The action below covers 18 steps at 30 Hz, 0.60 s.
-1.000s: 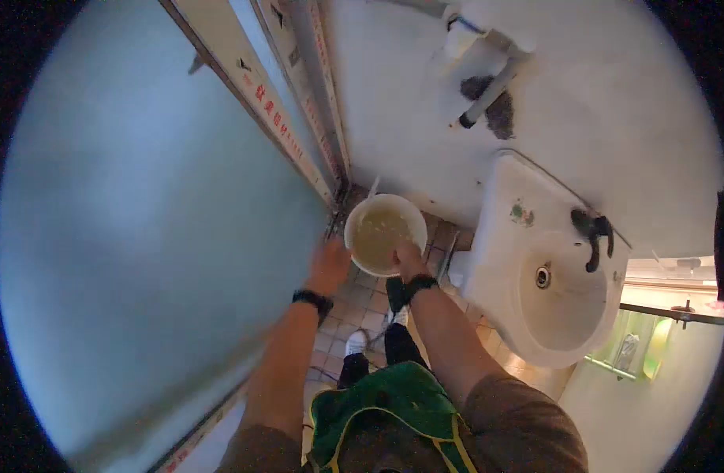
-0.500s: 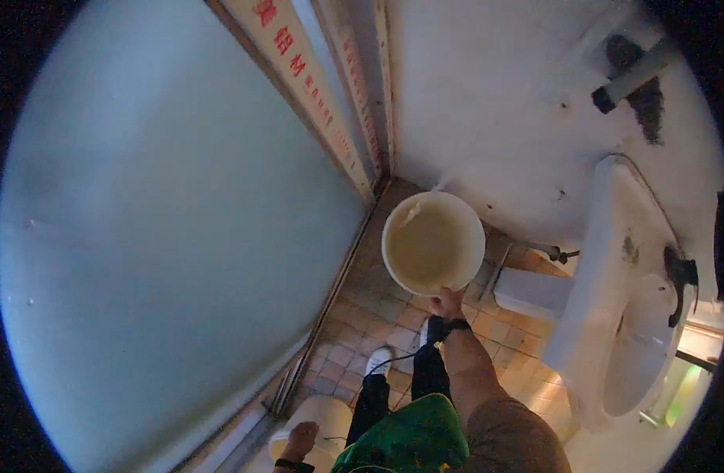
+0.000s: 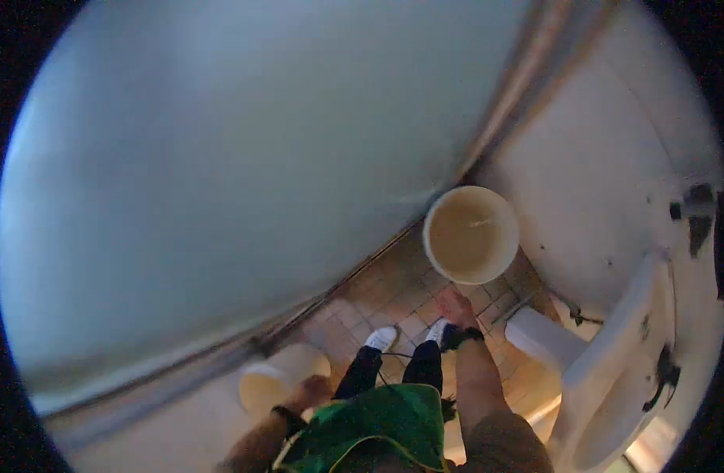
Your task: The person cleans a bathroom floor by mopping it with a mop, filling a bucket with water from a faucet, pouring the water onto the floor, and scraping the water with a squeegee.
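A large white bucket [image 3: 504, 256] of cloudy, brownish liquid stands in the corner in front of me, a pale streak on its surface. Just below its near rim is my right hand [image 3: 457, 306], with a dark band at the wrist. A small gap seems to separate hand and rim, and blur hides how the fingers lie. My left hand [image 3: 311, 390] hangs low, close to a second pale bucket [image 3: 303, 361] with a yellowish inside. I cannot tell if it touches that bucket; its fingers are smeared by motion.
A frosted panel [image 3: 244, 173] rises along the left, with its frame [image 3: 508, 98] meeting the white wall [image 3: 591, 165]. At right, a washbasin [image 3: 618, 394] with a dark tap juts out. My shoes [image 3: 382, 339] stand on the tiled floor [image 3: 393, 272].
My right hand has left the large bucket's rim. The view has turned, so the large bucket appears farther right and the second bucket farther left and higher. My left hand appears higher.
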Motion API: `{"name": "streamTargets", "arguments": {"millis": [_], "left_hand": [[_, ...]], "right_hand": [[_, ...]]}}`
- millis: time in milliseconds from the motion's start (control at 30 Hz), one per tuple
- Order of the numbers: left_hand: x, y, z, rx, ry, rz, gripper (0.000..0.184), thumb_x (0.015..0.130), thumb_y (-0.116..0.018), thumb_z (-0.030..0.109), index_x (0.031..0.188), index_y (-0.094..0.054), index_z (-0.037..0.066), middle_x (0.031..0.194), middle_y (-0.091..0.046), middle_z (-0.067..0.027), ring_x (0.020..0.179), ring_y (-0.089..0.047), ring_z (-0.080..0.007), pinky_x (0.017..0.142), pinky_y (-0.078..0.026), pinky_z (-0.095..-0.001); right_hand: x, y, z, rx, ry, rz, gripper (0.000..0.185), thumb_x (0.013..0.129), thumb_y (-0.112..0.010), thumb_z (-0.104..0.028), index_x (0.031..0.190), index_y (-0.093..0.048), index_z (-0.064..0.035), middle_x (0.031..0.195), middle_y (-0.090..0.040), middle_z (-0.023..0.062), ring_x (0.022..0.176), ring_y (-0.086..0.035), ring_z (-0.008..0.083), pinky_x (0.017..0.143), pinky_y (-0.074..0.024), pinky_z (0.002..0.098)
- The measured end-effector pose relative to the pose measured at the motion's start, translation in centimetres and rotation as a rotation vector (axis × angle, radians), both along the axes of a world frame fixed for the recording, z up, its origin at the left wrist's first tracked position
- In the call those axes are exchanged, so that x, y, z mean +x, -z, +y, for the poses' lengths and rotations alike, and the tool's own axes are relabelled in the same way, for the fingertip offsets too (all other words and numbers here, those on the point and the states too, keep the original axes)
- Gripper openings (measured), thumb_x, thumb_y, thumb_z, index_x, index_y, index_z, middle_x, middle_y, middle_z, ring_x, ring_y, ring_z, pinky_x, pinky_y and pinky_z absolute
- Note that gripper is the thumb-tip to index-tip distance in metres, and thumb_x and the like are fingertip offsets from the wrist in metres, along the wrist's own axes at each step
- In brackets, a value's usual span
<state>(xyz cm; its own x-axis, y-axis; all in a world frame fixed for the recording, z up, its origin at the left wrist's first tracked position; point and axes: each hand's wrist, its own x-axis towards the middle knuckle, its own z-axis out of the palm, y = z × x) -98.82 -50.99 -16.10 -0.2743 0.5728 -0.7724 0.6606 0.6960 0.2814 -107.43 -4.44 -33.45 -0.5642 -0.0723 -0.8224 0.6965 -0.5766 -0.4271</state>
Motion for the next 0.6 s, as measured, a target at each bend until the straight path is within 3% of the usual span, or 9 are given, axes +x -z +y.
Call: {"name": "streamTargets", "arguments": {"millis": [33, 67, 100, 133, 167, 333, 400, 533, 600], "left_hand": [[1.4, 0.2, -0.6, -0.035, 0.120, -0.029, 0.032, 0.090, -0.042, 0.030, 0.102, -0.054, 0.003, 0.103, -0.056, -0.0136, 0.101, -0.053, -0.0248, 0.088, -0.041, -0.0367], [3.3, 1.1, -2.6, 0.288, -0.674, -0.250, 0.036, 0.089, -0.042, 0.033, 0.104, -0.053, 0.002, 0.105, -0.056, -0.0142, 0.102, -0.052, -0.0262, 0.088, -0.041, -0.0361], [4.2, 1.4, -3.9, 0.300, -0.938, -0.240, 0.040, 0.088, -0.043, 0.036, 0.105, -0.053, 0.002, 0.106, -0.056, -0.0153, 0.103, -0.052, -0.0270, 0.088, -0.041, -0.0360], [5.1, 1.7, -5.3, 0.348, -1.208, -0.213, 0.044, 0.087, -0.044, 0.039, 0.106, -0.053, 0.001, 0.107, -0.055, -0.0164, 0.103, -0.052, -0.0278, 0.087, -0.041, -0.0359], [3.5, 1.2, -5.7, 0.057, -0.944, -0.005, 0.048, 0.085, -0.046, 0.042, 0.106, -0.054, 0.001, 0.109, -0.055, -0.0179, 0.105, -0.051, -0.0279, 0.087, -0.042, -0.0362], [-1.5, -1.4, -13.0, 0.157, -0.888, 0.178, 0.042, 0.083, -0.047, 0.039, 0.097, -0.059, 0.002, 0.097, -0.059, -0.0190, 0.092, -0.056, -0.0338, 0.079, -0.045, -0.0396], [-2.2, 0.8, -15.9, 0.286, -0.822, 0.326, 0.039, 0.082, -0.047, 0.037, 0.093, -0.061, 0.002, 0.092, -0.061, -0.0195, 0.087, -0.058, -0.0361, 0.076, -0.046, -0.0410], [-6.5, -16.2, -12.2, 0.172, -1.185, 0.176, 0.040, 0.078, -0.046, 0.039, 0.085, -0.063, 0.004, 0.086, -0.061, -0.0216, 0.083, -0.058, -0.0373, 0.074, -0.045, -0.0415], [-7.6, -12.6, -12.9, 0.269, -1.343, 0.219, 0.041, 0.076, -0.048, 0.041, 0.089, -0.063, 0.005, 0.088, -0.061, -0.0218, 0.085, -0.058, -0.0368, 0.075, -0.045, -0.0402]], "right_hand": [[1.4, -1.3, -0.2, 0.121, -0.214, -0.035, 0.021, 0.081, -0.055, -0.026, 0.082, -0.060, -0.0057, 0.077, -0.058, 0.0100, 0.059, -0.056, 0.0248, 0.056, -0.0482, 0.0369], [3.3, 0.0, 0.7, 0.727, -0.867, 0.205, 0.020, 0.079, -0.056, -0.024, 0.081, -0.060, -0.0043, 0.077, -0.059, 0.0120, 0.062, -0.057, 0.0278, 0.058, -0.0477, 0.0401], [4.9, 1.4, 1.5, 1.354, -1.471, 0.492, 0.020, 0.077, -0.056, -0.022, 0.079, -0.060, -0.0030, 0.077, -0.059, 0.0140, 0.064, -0.057, 0.0309, 0.059, -0.0472, 0.0433], [6.6, -2.1, 1.8, 1.450, -1.136, 0.546, 0.019, 0.076, -0.056, -0.020, 0.081, -0.060, -0.0031, 0.078, -0.060, 0.0156, 0.067, -0.058, 0.0334, 0.061, -0.0464, 0.0453], [7.7, -6.9, 2.9, 1.511, -0.789, 0.582, 0.018, 0.074, -0.056, -0.019, 0.083, -0.060, -0.0031, 0.078, -0.060, 0.0171, 0.071, -0.058, 0.0358, 0.064, -0.0455, 0.0473], [6.6, -31.1, 2.5, 1.486, -0.800, 0.614, 0.018, 0.082, -0.052, -0.019, 0.095, -0.056, -0.0071, 0.079, -0.059, 0.0139, 0.074, -0.056, 0.0336, 0.063, -0.0447, 0.0432], [8.1, -32.7, 4.8, 1.540, -0.823, 0.644, 0.019, 0.083, -0.051, -0.019, 0.095, -0.056, -0.0060, 0.075, -0.058, 0.0126, 0.071, -0.057, 0.0303, 0.060, -0.0450, 0.0411], [10.7, -33.3, 8.9, 1.604, -0.889, 0.641, 0.019, 0.084, -0.050, -0.020, 0.094, -0.056, -0.0043, 0.068, -0.057, 0.0108, 0.065, -0.058, 0.0251, 0.056, -0.0454, 0.0381], [10.6, -36.5, 6.8, 1.585, -0.916, 0.568, 0.019, 0.084, -0.050, -0.020, 0.092, -0.057, -0.0046, 0.068, -0.057, 0.0110, 0.065, -0.058, 0.0251, 0.056, -0.0453, 0.0380]]}}
